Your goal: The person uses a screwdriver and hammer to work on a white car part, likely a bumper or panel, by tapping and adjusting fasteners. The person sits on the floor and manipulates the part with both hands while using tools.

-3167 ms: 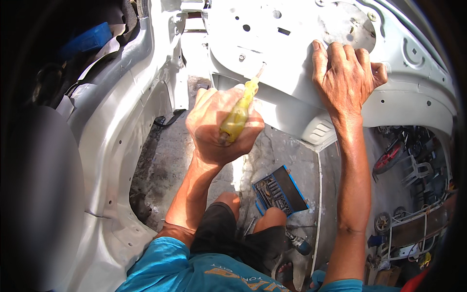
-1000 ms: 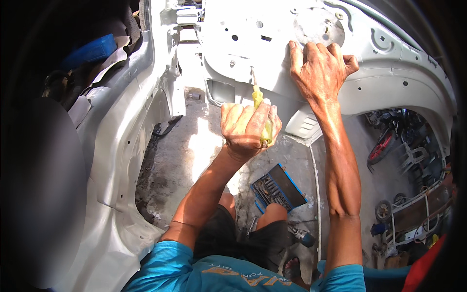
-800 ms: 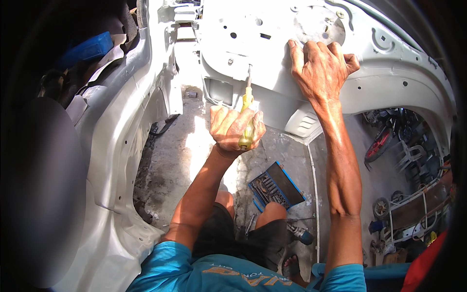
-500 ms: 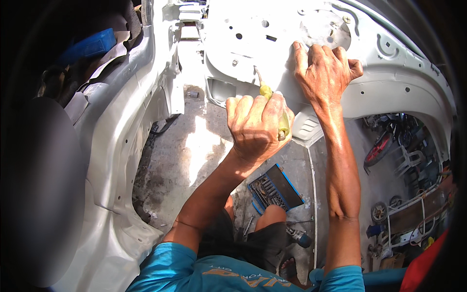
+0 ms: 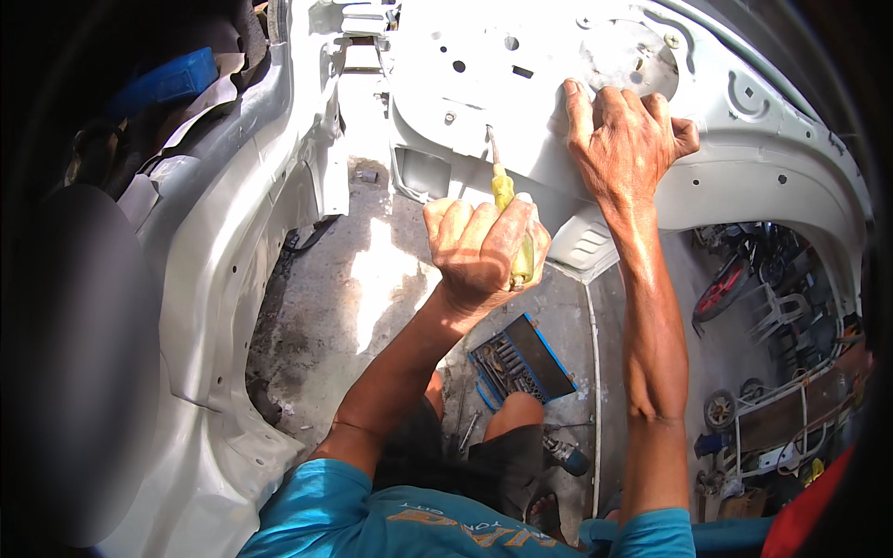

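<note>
In my left hand point(image 5: 484, 246) is a screwdriver point(image 5: 503, 189) with a translucent yellow handle, the fingers wrapped round it. Its metal shaft points away from me, and its tip meets a small slot in the lower part of a white painted sheet-metal panel point(image 5: 549, 139). My right hand point(image 5: 625, 149) rests on the same panel, right of the screwdriver and just below a round recessed plate point(image 5: 642, 56). Its fingers are bent but apart, the outermost one sticking out to the side. Their tips are partly hidden, and no tool shows in that hand.
White body metal point(image 5: 209, 279) curves down the left side. On the concrete floor below lie an open blue socket set case point(image 5: 544, 358) and a power drill point(image 5: 566, 456). Past the right opening stand a white chair point(image 5: 779, 312) and a wheeled metal frame point(image 5: 800, 409).
My left hand and the screwdriver's handle have shifted slightly toward me and left, so the screwdriver stands more upright in view. Its tip stays at the slot. My right hand keeps its place on the panel.
</note>
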The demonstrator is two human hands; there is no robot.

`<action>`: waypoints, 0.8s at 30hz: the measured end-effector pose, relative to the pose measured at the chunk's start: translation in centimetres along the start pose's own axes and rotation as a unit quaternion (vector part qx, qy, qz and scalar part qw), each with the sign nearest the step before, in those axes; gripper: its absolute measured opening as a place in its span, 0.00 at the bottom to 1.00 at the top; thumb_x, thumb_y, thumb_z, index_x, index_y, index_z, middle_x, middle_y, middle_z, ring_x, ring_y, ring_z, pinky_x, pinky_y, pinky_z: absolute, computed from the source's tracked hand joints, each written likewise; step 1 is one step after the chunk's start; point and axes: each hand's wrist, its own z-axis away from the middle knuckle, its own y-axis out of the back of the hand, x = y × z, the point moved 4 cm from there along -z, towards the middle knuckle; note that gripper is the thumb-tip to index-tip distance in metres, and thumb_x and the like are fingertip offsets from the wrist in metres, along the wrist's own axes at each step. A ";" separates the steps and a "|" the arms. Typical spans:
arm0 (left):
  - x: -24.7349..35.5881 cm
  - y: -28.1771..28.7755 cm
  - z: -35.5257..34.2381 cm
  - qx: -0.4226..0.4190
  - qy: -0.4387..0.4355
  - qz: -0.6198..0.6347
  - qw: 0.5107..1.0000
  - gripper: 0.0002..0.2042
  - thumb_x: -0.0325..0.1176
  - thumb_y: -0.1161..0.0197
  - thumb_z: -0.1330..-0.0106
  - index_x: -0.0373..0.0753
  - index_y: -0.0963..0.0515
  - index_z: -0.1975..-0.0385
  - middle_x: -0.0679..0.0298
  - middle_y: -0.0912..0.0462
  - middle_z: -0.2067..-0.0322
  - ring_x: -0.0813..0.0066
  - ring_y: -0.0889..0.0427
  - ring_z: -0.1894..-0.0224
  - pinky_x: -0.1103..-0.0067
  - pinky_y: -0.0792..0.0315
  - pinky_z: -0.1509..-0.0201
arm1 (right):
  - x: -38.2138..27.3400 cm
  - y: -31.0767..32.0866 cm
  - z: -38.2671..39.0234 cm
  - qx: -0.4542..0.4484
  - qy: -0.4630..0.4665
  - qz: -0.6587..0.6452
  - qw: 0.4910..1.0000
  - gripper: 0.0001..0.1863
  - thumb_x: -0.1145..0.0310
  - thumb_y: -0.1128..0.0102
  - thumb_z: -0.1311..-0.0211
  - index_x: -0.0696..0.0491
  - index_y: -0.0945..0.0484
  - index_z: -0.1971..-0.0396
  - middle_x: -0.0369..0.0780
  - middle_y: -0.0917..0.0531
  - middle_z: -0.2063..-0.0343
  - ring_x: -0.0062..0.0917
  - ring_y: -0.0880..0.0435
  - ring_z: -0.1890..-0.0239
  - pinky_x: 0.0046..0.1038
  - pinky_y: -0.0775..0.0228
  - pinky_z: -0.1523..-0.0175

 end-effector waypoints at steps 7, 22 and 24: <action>-1.7 -0.2 2.5 0.007 -0.035 0.045 0.998 0.13 0.29 0.26 0.51 0.44 0.20 0.65 0.70 0.25 0.79 0.70 0.33 0.80 0.69 0.37 0.63 | 1.9 0.9 0.0 -0.025 0.008 0.006 1.000 0.29 0.40 0.41 0.32 0.50 0.18 0.82 0.35 0.16 0.80 0.26 0.28 0.68 0.42 0.54 0.48; -1.1 -0.1 2.4 0.018 -0.005 0.016 1.000 0.13 0.28 0.26 0.49 0.40 0.19 0.64 0.69 0.25 0.78 0.69 0.31 0.78 0.70 0.36 0.62 | 0.0 -0.1 -0.2 -0.036 -0.011 -0.012 0.999 0.30 0.40 0.43 0.32 0.52 0.16 0.81 0.37 0.14 0.78 0.27 0.27 0.66 0.42 0.54 0.47; -0.9 -0.1 1.9 0.033 -0.005 0.009 0.999 0.14 0.30 0.25 0.48 0.42 0.18 0.62 0.70 0.26 0.79 0.71 0.31 0.79 0.71 0.37 0.64 | -0.4 -0.2 -0.4 -0.024 -0.004 -0.010 1.000 0.31 0.39 0.42 0.32 0.52 0.17 0.82 0.37 0.14 0.78 0.27 0.27 0.66 0.42 0.53 0.47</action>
